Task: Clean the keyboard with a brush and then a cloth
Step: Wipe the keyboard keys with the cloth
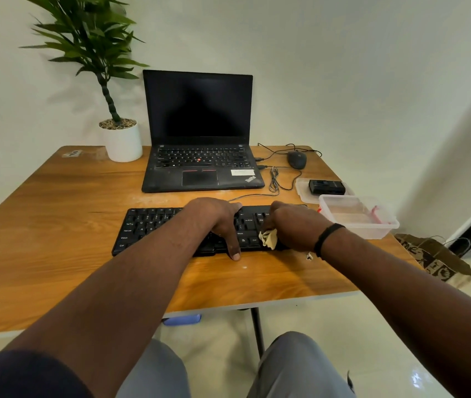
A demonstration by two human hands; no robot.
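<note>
Head view: on the cloth stage, right hand (291, 225) bunching cloth (268, 239) on keyboard (148, 225), left hand (214, 219) spread flat, steadying; wiping unfinished

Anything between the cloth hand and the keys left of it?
Yes: the left hand lies on the middle of the black keyboard, right beside the crumpled pale cloth that the right hand holds at the keyboard's right end.
</note>
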